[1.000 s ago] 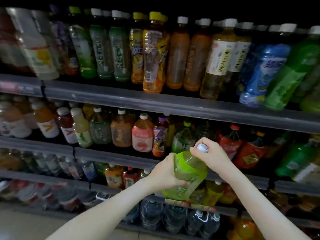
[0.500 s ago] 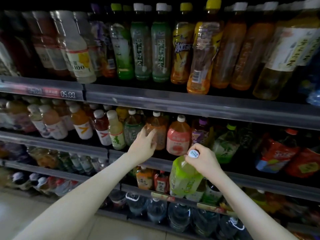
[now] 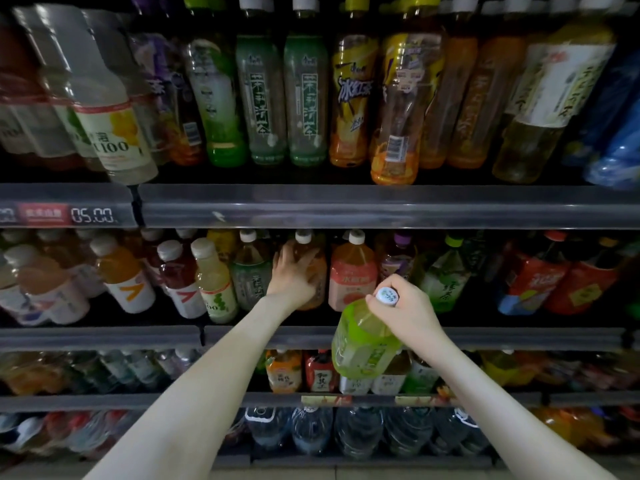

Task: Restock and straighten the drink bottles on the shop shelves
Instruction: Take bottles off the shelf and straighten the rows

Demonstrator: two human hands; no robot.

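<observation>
Slippage is risked: the green tea bottle (image 3: 362, 344) is hung by its cap alone from the curled right hand (image 3: 405, 308), nearer than the shelves (image 3: 381, 207). An amber bottle (image 3: 320, 270) farther in is covered by the left hand (image 3: 292, 273), grip unclear; neighbours (image 3: 351, 271) could be toppled.

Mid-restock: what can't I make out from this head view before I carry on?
All head view.
- Amber plastic bottle with a white cap: label hidden by the left hand; grip or mere touch, unclear.
- Large light-green plastic bottle: neck covered by the right hand.
- Top-shelf bottle caps: cut off by the upper edge.
- Far-left bottles: labels blurred.
</observation>
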